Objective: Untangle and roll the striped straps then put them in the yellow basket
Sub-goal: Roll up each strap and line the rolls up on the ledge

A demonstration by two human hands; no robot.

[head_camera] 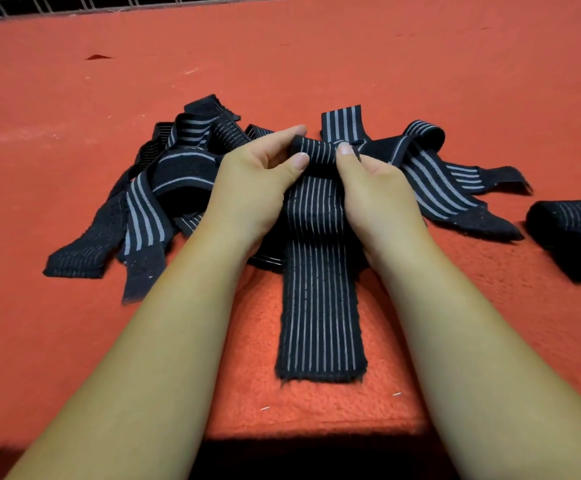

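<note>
Grip: left hand (pixel 258 178) and right hand (pixel 375 188) pinch the strap (pixel 318 289) by its rolled end, frame centre. We judge the roll travels down its long axis toward the bottom edge (hands equally near).

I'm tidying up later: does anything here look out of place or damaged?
The tangled straps heaped on the red cloth are expected. Odder: rolled straps sit at the right, no basket in view; a small dark mark shows far left; the strap being rolled has a frayed near end.
</note>
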